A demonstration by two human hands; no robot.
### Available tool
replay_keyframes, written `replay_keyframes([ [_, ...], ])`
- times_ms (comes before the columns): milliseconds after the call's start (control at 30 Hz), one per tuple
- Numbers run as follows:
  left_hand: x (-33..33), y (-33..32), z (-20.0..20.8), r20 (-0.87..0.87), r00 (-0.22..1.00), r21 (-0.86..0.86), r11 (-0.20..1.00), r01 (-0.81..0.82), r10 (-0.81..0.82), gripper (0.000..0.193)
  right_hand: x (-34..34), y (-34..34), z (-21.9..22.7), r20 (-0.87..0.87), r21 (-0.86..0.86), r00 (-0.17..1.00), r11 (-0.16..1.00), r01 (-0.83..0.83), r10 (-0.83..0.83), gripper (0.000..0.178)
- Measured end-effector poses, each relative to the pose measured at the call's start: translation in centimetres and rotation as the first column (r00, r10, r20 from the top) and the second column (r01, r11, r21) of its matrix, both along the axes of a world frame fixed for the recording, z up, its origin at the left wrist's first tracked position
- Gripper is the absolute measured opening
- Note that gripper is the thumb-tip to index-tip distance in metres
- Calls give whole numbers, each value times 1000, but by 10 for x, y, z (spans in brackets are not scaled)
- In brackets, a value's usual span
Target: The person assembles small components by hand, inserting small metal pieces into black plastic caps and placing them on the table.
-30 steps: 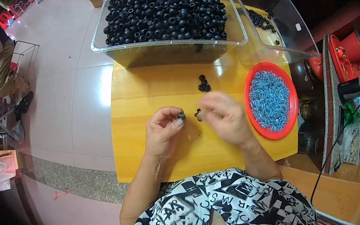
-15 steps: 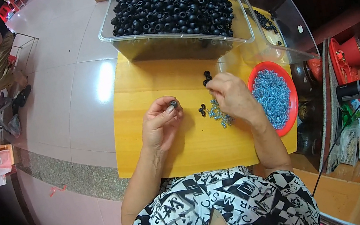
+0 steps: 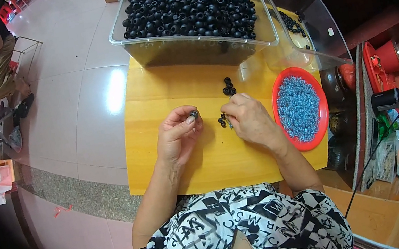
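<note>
Black rubber ring (image 3: pixel 194 115) is being pinched between left hand (image 3: pixel 178 135) fingertips at table centre. Right hand (image 3: pixel 251 119), fingers pressed together, is resting beside loose rings (image 3: pixel 222 120) at 3 o'clock; small parts could slip and roll off the wooden table (image 3: pixel 165 171).

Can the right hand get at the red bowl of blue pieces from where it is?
Probably yes. The right hand rests on the wooden table just left of the red bowl, whose top is open, and nothing stands between them.
</note>
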State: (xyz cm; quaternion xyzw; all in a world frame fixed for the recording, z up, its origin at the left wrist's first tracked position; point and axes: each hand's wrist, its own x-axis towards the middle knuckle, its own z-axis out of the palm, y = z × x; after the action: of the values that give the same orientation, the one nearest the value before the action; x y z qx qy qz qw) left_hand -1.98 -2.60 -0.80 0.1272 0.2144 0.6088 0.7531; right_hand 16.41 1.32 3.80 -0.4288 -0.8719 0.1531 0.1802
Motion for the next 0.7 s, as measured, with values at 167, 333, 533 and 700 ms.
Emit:
replay_keyframes([
  [167,0,-1,-3,-12,1000,-22,1000,5,-5,22,-6,2,-6,131,-20,989,998,-61,63,9],
  [333,3,-2,-4,11,999,28,999,38,-38,22,-7,1,-10,93,-1,994,999,-53,53,10],
  [533,4,-3,-4,-28,996,18,996,91,-90,22,-5,2,2,-184,-139,982,990,21,-46,10],
  [700,5,-5,-2,-81,986,-4,989,146,-146,23,-9,-12,16,-527,-615,773,786,-59,-353,11],
])
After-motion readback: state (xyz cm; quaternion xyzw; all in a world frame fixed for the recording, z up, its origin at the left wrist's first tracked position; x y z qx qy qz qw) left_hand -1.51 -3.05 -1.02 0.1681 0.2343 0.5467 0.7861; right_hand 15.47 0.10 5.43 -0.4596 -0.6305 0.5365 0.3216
